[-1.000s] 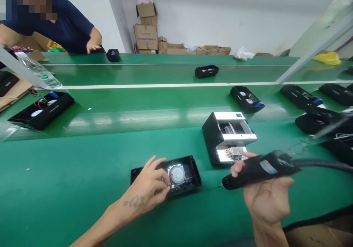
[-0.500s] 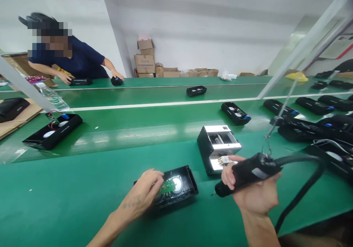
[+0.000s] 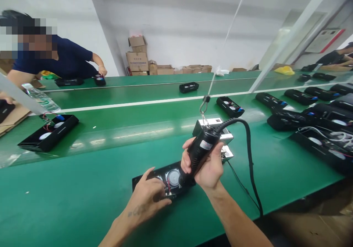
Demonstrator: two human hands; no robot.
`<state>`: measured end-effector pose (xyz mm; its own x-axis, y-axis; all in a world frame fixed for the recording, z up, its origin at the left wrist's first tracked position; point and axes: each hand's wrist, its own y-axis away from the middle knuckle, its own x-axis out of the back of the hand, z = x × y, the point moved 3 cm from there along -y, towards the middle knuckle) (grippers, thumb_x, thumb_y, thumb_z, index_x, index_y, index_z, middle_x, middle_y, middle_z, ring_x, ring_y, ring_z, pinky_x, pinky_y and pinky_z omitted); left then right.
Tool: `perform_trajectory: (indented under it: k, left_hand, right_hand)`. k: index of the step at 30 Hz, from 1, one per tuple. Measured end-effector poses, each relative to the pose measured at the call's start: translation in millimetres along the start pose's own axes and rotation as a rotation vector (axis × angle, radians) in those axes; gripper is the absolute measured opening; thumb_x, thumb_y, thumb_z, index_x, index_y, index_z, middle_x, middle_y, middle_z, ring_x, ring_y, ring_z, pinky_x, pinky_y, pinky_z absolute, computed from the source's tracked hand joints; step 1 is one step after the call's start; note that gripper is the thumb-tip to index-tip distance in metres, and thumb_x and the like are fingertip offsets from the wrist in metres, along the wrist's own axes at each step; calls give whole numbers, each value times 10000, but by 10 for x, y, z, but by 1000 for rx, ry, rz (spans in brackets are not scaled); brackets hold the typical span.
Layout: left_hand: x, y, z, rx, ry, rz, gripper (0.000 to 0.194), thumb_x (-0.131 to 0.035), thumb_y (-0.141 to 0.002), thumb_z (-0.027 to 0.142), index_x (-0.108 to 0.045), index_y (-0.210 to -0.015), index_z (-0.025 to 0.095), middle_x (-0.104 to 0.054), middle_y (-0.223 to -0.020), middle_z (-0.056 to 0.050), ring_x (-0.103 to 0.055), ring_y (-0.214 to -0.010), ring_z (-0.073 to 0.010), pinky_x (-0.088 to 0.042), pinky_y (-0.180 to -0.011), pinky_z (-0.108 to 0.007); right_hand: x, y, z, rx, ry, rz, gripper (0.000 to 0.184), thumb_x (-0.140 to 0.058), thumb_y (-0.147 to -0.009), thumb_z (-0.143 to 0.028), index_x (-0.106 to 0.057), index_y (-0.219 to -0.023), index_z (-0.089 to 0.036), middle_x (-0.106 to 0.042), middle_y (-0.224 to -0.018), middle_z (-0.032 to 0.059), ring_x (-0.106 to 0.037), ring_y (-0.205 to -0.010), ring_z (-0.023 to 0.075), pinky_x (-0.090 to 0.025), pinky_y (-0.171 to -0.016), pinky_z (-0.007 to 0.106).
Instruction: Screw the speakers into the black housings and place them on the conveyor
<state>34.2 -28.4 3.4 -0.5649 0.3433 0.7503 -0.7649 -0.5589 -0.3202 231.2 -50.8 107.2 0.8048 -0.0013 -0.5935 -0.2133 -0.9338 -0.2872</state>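
Note:
An open black speaker housing [image 3: 154, 182] with a round silver driver [image 3: 173, 177] lies on the green bench in front of me. My left hand [image 3: 149, 199] rests on its left part, fingers pinched down inside it. My right hand [image 3: 205, 164] is wrapped round a black electric screwdriver [image 3: 198, 153], held nearly upright with its tip down inside the housing. The tool hangs from a cord and hook [image 3: 203, 105], and a black cable [image 3: 249, 155] loops off to the right.
A black and silver box [image 3: 220, 124] stands just behind the tool. More black housings [image 3: 48, 131] lie left, on the belt [image 3: 230, 106] and stacked at right [image 3: 317, 140]. A person in dark blue [image 3: 63, 61] works at the far left. A water bottle [image 3: 41, 98] lies left.
My right hand has swung the screwdriver from lying level at the right to nearly upright over the housing. My left hand has stayed on the housing. The view has tilted up.

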Motion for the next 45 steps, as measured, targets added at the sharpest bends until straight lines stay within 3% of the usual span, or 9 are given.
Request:
perform_trajectory:
  k: [9,34,37,42,45]
  left_hand:
    - [24,-24,-44,42,-23,-76,315,-772,-890,377,-544,-748,210,-601,-681,97,-570,-612,-85,-293,-1273,-598]
    - [26,-43,-46,69,24,-104,338,-769,-906,359,-502,-759,215,-569,-695,109,-578,-643,-83,-247,-1281,-580]
    - [31,-49,-51,77,44,-109,337,-773,-904,351,-504,-756,213,-559,-682,114,-571,-633,-80,-239,-1284,-586]
    - [15,-41,-71,103,49,-115,344,-788,-894,355,-509,-751,212,-547,-670,121,-560,-621,-75,-225,-1299,-581]
    - [13,-29,-82,102,56,-107,342,-792,-886,351,-512,-746,213,-550,-664,121,-550,-609,-77,-227,-1301,-587]
  right_hand:
    - [23,24,114,-34,-24,6,788,-424,-862,-917,-694,-904,-177,-568,-550,-4,-455,-383,119,-377,-396,252]
    - [32,-47,129,-91,-94,-4,772,-465,-842,-920,-677,-817,-178,-583,-539,2,-471,-384,115,-395,-392,235]
    - [24,-28,114,-75,-74,1,773,-466,-855,-906,-700,-873,-169,-586,-550,5,-474,-395,118,-395,-399,238]
    - [7,3,61,-76,-55,43,747,-499,-908,-816,-733,-1161,-153,-667,-669,48,-563,-507,140,-455,-501,252]
    - [-5,-17,110,-102,-87,54,743,-512,-904,-812,-755,-1136,-149,-641,-607,29,-539,-467,131,-438,-475,242]
